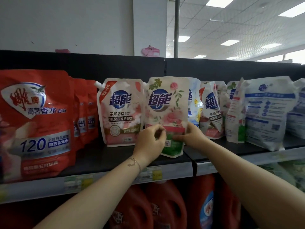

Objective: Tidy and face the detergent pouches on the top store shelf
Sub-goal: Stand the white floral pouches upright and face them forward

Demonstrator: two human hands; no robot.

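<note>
A rose-and-green floral detergent pouch (166,106) stands upright on the black top shelf (102,159), label toward me. My right hand (191,136) grips its lower right edge. My left hand (151,141) is at its lower left edge, fingers curled and touching the front. Beside it on the left stands a pink pouch (120,113), facing front. To the right lean a blue-and-yellow pouch (194,106), another pink pouch (211,111) and a narrow white pouch (234,113) turned sideways. A large white-and-blue pouch (269,113) shows its back panel.
Big red pouches (36,123) fill the shelf's left end, with more red ones (84,109) behind. Price tags (153,174) line the shelf's front rail. Red detergent jugs (165,205) stand on the lower shelf. A black back panel (115,66) rises behind the pouches.
</note>
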